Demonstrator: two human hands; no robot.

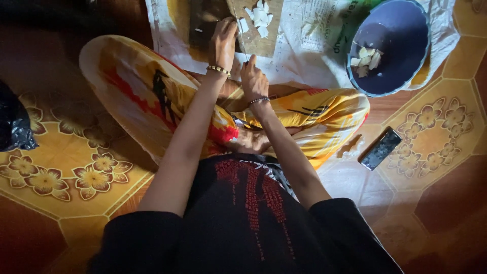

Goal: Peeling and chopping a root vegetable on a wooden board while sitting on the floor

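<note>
On the far left of the tiled floor sits a black bag (14,124). Ahead, my left hand (223,43) presses fingers together on the wooden cutting board (256,43), beside white chopped pieces (258,19). My right hand (253,78) grips a knife (243,50). Rightward: blue bowl (401,66), dark phone (380,148).

The top edge cuts off the cutting board (253,30) and pale pieces (258,18). The left hand (223,43) covers whatever it presses. Far left, a dark bag (14,124) is cropped.
</note>
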